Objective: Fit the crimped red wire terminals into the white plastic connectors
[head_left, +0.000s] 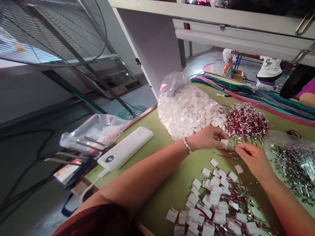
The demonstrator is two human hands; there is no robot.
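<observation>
A: What is being held?
B: Just in front of the red heap (pixel 247 124), a white connector (pixel 224 142) is being pinched by the left hand (pixel 208 137).
A: And by the right hand (pixel 253 160)?
B: A wire (pixel 231 145) is being gripped there, in a closed pinch. Left of the heap, more connectors (pixel 194 103) are being held in a bag (pixel 175 79).
</observation>
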